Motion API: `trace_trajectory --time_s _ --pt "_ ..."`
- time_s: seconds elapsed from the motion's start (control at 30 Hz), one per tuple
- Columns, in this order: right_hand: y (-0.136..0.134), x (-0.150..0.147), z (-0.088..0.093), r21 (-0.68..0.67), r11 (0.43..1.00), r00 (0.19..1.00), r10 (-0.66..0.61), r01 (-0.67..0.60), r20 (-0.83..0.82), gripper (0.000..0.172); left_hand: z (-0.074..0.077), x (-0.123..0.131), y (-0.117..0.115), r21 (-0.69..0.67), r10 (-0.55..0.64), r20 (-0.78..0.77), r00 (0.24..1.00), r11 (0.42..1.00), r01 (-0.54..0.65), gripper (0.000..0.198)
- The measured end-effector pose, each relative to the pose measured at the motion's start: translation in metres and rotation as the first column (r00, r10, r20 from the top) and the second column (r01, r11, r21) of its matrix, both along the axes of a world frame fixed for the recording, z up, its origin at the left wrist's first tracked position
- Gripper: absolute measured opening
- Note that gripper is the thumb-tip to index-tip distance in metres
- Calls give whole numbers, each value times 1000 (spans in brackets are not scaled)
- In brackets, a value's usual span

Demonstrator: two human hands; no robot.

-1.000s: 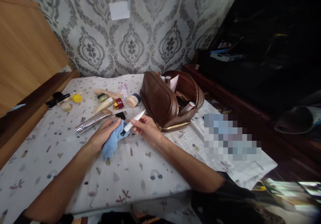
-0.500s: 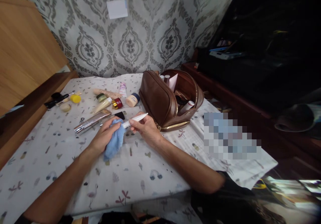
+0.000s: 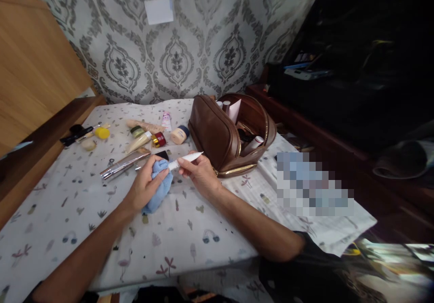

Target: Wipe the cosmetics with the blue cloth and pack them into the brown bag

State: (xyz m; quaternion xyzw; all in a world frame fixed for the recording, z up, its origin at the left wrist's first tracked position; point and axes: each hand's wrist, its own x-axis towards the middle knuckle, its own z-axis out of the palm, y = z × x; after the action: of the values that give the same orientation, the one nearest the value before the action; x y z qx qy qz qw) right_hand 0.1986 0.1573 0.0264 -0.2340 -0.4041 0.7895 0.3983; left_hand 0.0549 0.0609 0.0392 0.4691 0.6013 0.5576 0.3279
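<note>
Fingers of my left hand [image 3: 144, 186] are closed on a blue cloth [image 3: 160, 192], whose upper edge touches the left end of a white tube [image 3: 186, 160]. My right hand [image 3: 203, 176] pinches that tube around its middle, and its flat tip points up to the right. Just behind my left hand lie a silvery tube [image 3: 118, 167] and a black-capped item [image 3: 160, 155]. A brown bag [image 3: 215, 135] stands open beyond my right hand, with several bottles and a pale pink item inside.
Behind the hands lie a red jar [image 3: 158, 139], a cream jar with a blue lid [image 3: 179, 134], a pink tube [image 3: 166, 121] and a green-lidded jar [image 3: 137, 131]. Brushes [image 3: 79, 133] and a yellow item [image 3: 102, 133] are at the left. A patterned cloth [image 3: 135, 248] covers the table.
Both hands have shifted slightly, the left one a little to the right along with the cloth. The white tube has moved slightly right, and the cloth hangs more bunched.
</note>
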Motion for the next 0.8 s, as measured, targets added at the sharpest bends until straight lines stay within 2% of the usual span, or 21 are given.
trace_trajectory --time_s 0.13,0.23,0.3,0.37,0.43,0.5,0.57,0.7,0.8 --pt "0 0 -1 -74 997 1000 21 -22 -17 45 2 0 -1 62 63 -60 996 996 -59 24" --pt "0 1 -1 -87 996 999 36 -37 -21 44 7 -2 -1 51 44 -63 997 998 -41 22" --pt "1 3 1 -85 995 998 49 -52 -39 45 9 -5 0 5 -9 -60 998 1000 9 20" --pt "1 4 3 -81 994 996 63 -68 -67 52 9 -10 2 -51 -77 -5 997 996 77 19" --pt "2 5 4 -65 994 993 79 -85 -91 51 6 -14 5 -85 -113 95 989 989 121 25" --pt "3 5 4 -41 995 991 91 -95 -94 43 2 -16 7 -97 -95 170 981 989 113 31" --pt "5 5 2 -29 996 994 77 -79 -79 38 -1 -16 8 -87 -60 173 983 993 76 32" --pt "6 2 -3 -50 999 999 17 -20 -49 38 0 -10 6 -27 2 13 1000 1000 -2 26" --pt "6 1 -4 -76 997 1000 -11 9 -26 42 1 -7 3 29 37 -206 978 999 -32 20"
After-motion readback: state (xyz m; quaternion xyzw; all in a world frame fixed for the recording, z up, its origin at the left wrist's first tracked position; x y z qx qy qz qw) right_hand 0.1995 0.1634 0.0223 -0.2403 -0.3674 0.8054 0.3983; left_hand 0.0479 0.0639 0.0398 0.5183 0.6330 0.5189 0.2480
